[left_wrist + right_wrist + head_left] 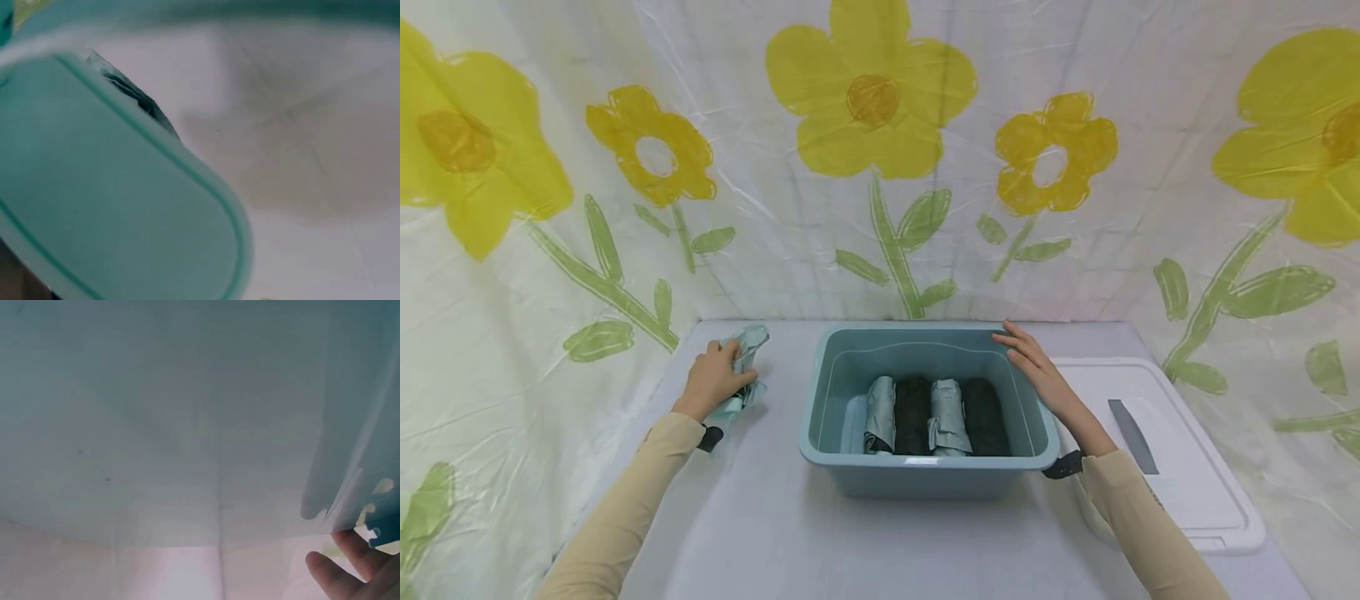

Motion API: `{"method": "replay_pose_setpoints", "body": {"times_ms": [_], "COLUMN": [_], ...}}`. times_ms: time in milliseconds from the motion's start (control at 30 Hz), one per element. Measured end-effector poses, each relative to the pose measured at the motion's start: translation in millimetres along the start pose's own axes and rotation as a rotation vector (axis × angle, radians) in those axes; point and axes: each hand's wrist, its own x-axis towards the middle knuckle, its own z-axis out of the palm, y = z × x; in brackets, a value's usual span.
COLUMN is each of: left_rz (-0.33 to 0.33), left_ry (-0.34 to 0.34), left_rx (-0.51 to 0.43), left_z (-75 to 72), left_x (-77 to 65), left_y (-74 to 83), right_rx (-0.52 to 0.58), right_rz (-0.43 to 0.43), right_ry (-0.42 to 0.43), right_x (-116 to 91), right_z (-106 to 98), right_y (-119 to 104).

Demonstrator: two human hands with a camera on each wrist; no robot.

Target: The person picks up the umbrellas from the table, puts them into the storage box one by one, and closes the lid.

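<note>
On the left of the table, my left hand grips a crumpled light blue-green bundle with dark parts. Up close in the left wrist view, a smooth teal piece with a rounded end fills much of the frame; its kind is unclear. A blue-green plastic bin stands mid-table, uncovered. Inside lie several rolled bundles side by side, including a pale blue-grey roll and a black roll. My right hand rests at the bin's right rim near the back corner, its fingers extended.
A white lid with a grey strip lies on the table right of the bin, partly under my right forearm. Behind the table hangs a white curtain printed with yellow flowers.
</note>
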Motion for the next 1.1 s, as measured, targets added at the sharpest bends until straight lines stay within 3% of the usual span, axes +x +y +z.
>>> {"method": "replay_pose_setpoints", "body": {"times_ms": [300,533,1100], "left_rz": [0.049,0.081,0.084], "left_ry": [0.006,-0.003,-0.064], "left_rx": [-0.024,-0.049,-0.092], "left_z": [-9.8,-21.2,-35.4], "left_x": [2.0,1.7,-1.9], "left_y": [24.5,42.9,65.3], "right_rx": [0.006,0.007,0.02], "right_rz": [0.016,0.012,0.03], "right_ry": [-0.01,-0.009,-0.012], "right_x": [-5,-5,-5], "right_z": [0,-1,0], "right_y": [-37,-36,-35]}}
